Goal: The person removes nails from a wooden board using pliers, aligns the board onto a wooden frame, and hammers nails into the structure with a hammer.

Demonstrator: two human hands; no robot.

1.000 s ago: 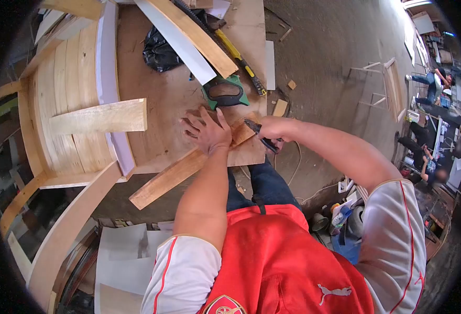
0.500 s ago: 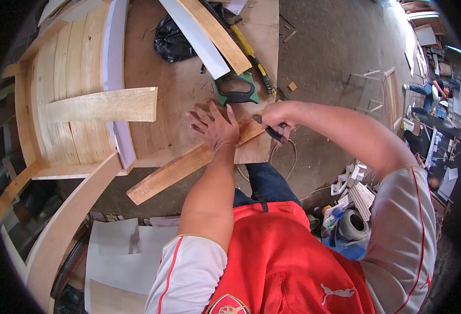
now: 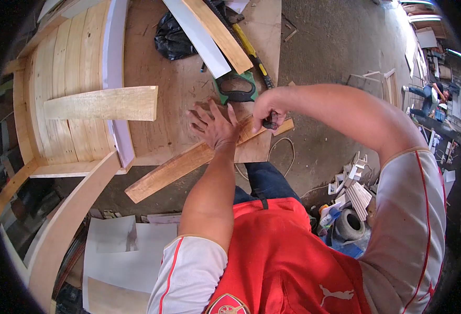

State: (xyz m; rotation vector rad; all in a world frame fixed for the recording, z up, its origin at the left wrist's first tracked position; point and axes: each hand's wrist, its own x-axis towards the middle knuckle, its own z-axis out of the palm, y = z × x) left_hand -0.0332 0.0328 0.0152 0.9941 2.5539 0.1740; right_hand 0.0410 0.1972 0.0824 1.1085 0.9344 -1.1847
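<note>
My left hand (image 3: 215, 125) lies flat with its fingers spread on the tabletop. The heel of it rests by a long wooden strip (image 3: 173, 171), which lies slantwise across the table's front edge. Over the right part of that strip, my right hand (image 3: 270, 110) is closed around a dark-handled tool that looks like pliers (image 3: 270, 124). My fingers hide most of the tool, so its jaws cannot be made out. Just beyond my hands lies a handsaw with a green and black handle (image 3: 237, 94).
A white board (image 3: 201, 44) and a wooden slat (image 3: 220, 36) lie over the saw, beside a yellow-black hammer (image 3: 251, 49) and a black plastic bag (image 3: 173, 36). A slatted wooden frame (image 3: 78, 47) stands left. Scraps (image 3: 353, 201) litter the floor at right, where another person (image 3: 429, 97) works far off.
My right hand has shifted slightly left and turned over the strip, with the tool now pointing more toward me. The strip's right end shows more. My left hand stays in place.
</note>
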